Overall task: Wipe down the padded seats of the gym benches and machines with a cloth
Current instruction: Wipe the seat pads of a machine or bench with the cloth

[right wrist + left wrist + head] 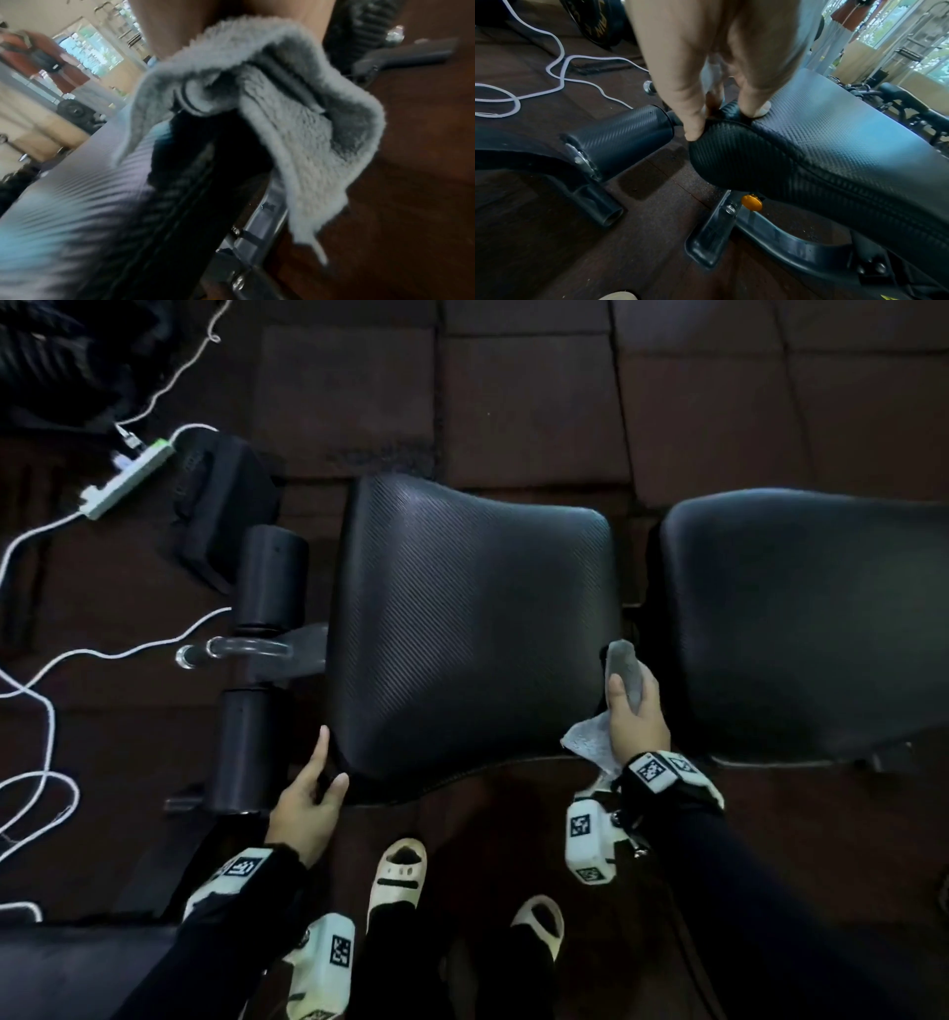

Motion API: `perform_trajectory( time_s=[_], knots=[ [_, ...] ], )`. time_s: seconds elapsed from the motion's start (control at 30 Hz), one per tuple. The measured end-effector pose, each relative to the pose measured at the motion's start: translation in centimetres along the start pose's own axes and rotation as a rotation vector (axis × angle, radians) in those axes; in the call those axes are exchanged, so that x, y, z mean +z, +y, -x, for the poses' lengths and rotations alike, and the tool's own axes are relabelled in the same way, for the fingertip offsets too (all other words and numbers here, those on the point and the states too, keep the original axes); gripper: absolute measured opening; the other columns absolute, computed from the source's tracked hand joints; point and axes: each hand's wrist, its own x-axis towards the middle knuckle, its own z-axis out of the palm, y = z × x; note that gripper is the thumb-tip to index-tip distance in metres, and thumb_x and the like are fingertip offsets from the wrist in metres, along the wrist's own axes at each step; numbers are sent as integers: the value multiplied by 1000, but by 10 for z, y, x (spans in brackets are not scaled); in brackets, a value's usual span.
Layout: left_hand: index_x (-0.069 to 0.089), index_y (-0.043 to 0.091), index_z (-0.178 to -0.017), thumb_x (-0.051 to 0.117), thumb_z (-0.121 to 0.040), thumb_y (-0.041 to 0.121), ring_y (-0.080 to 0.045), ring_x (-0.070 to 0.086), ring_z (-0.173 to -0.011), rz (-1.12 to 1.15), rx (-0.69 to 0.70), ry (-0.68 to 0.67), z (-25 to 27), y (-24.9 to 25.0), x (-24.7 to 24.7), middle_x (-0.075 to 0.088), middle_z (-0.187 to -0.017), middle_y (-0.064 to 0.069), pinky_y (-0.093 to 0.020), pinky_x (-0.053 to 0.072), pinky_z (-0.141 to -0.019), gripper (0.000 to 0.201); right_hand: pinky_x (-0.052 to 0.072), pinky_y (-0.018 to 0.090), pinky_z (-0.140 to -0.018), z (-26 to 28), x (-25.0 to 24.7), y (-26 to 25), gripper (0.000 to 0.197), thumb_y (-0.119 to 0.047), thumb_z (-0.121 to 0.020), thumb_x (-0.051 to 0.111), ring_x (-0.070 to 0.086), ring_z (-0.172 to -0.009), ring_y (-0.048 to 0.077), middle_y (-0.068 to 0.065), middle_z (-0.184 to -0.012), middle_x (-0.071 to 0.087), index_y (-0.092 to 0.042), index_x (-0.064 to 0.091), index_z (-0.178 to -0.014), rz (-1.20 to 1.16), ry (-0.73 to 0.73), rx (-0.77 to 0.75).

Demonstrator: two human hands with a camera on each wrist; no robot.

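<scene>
- Two hands on the black textured padded seat point(472, 629) of my bench.
- My left hand point(308, 798) pinches its near-left corner.
- My right hand point(637, 711) clutches the fluffy grey cloth point(624, 667) against its right edge.

Long black sleeves point(760, 891) cover both arms. Each wrist wears a black strap with white square-coded tags point(652, 768) and a white camera block point(590, 839). Cream slip-on sandals point(398, 873), black trousers.
</scene>
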Motion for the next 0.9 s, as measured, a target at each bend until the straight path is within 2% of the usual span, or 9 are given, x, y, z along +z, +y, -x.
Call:
perform_trajectory(
  time_s=[0.1,0.2,0.3,0.4,0.5,0.6,0.73,0.8,0.9],
  knots=[
    [22,52,-140,54,-96,11,-3,32,-134,54,4,-51,0,1,-2,38,-137,19,-24,25,-111,67,30,27,-99,23,20,17,50,-42,-95,46,43,-120,12,-10,-136,45,-35,31,-142,-97,185,19],
    [19,41,-147,52,-96,8,5,34,-130,76,-4,-120,-3,4,-7,39,-137,18,-20,25,-108,69,17,23,-108,55,59,22,63,-32,-97,46,23,-140,21,4,-155,22,-22,14,-150,-151,376,76],
    [16,45,-145,49,-97,6,22,40,-111,91,-33,-164,-7,6,-10,41,-132,20,-18,27,-104,71,17,21,-106,95,109,11,73,-32,-98,43,18,-142,24,5,-158,6,-22,-8,-150,-257,324,255],
    [13,51,-142,49,-97,4,12,40,-123,79,-55,-202,-14,3,-11,39,-141,16,-23,25,-111,74,28,22,-92,119,142,0,72,-34,-98,39,36,-132,28,3,-155,16,-28,-13,-148,-346,211,331],
    [12,50,-145,51,-96,4,0,36,-133,88,-73,-218,-17,3,-13,37,-145,13,-29,24,-115,77,27,22,-83,117,142,-5,68,-33,-100,36,44,-124,32,6,-152,26,-31,-11,-149,-378,251,377],
    [8,44,-149,52,-96,6,6,33,-129,100,-69,-273,-17,8,-16,35,-142,17,-20,23,-109,78,25,18,-83,100,126,-2,66,-33,-100,36,37,-131,30,5,-155,20,-27,-8,-150,-370,386,350],
    [3,47,-148,55,-96,15,4,20,-132,60,-63,-309,-16,9,-24,25,-139,24,-27,18,-116,81,30,25,-87,80,104,1,63,-35,-101,34,41,-128,34,11,-151,27,-31,-5,-150,-399,512,351],
    [3,49,-147,56,-95,17,3,19,-132,49,-63,-319,-17,8,-26,24,-139,24,-29,18,-116,81,32,28,-85,80,105,-3,61,-37,-101,33,45,-123,37,13,-149,32,-34,-5,-149,-409,525,364],
    [2,51,-145,56,-95,18,4,21,-131,38,-42,-326,-19,4,-25,26,-138,24,-22,19,-111,81,36,34,-92,95,132,-10,63,-40,-100,33,48,-120,41,14,-148,34,-36,-7,-149,-352,477,390]
  ],
)
